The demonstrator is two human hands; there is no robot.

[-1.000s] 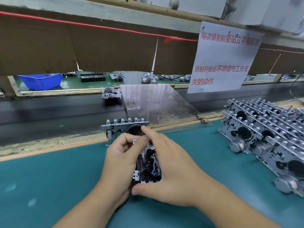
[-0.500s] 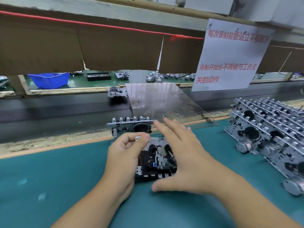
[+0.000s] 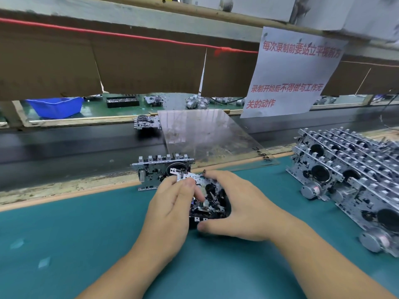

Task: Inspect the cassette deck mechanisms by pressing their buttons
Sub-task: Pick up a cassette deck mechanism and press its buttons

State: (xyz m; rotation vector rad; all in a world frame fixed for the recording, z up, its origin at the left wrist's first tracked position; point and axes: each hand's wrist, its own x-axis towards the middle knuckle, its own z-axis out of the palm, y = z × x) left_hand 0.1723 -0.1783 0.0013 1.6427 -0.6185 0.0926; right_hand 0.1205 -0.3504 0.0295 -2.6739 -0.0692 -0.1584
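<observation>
1. The teal surface [image 3: 64, 234] lies bare to the left of the held cassette deck mechanism [image 3: 205, 197], and on its near side too, apart from the two forearms.
2. Just behind the held mechanism a second mechanism [image 3: 160, 169] stands upright, blocking a straight reach forward.
3. Behind and to its right a clear tilted sheet [image 3: 207, 137] spans from the surface edge over the dark belt [image 3: 64, 147].
4. Well to its right a stack of mechanisms [image 3: 349, 175] fills that side; a teal gap lies between.
5. Above and behind it, cardboard flaps [image 3: 140, 67] and a paper notice [image 3: 291, 72] hang low, probably limiting reach to the far shelf.
</observation>
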